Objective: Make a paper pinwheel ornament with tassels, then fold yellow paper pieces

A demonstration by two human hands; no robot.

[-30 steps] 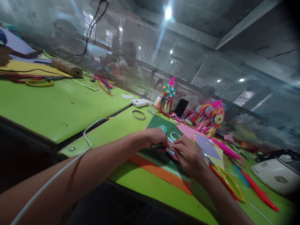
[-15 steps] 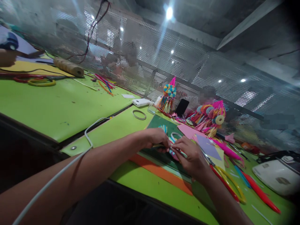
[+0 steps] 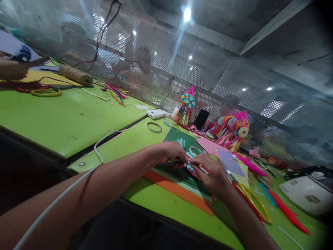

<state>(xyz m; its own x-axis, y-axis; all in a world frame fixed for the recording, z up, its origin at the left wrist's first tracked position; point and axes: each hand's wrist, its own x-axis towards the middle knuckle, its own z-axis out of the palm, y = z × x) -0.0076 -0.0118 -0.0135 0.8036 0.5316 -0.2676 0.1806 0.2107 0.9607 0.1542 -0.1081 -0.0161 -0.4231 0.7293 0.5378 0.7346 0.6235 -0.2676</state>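
Over a dark green sheet (image 3: 170, 137), my left hand (image 3: 175, 153) is closed round thin paper strips (image 3: 172, 160), whose ends stick out beneath its fingers. My right hand (image 3: 211, 170) meets it fingertip to fingertip, pinching what looks like a small paper strip. Partly hidden below the fingers lies a striped blue, pink and white paper piece (image 3: 191, 170). A fringe of blue and pale strips (image 3: 181, 142) shows behind my left hand. A whitish ring (image 3: 195, 150) sits just beyond the fingers. Scissors (image 3: 252, 199) with red and yellow handles lie beside my right forearm.
An orange paper strip (image 3: 179, 191) lies along the near edge. Tasselled paper ornaments (image 3: 187, 100), a phone (image 3: 202, 119) and a tape ring (image 3: 154, 127) stand or lie farther back. A white cable (image 3: 97, 152) crosses my left arm. Another person's hand (image 3: 13, 69) is far left.
My hands stay together with only slight finger shifts. The other person's hand at the far left has moved right with a dark blue tool.
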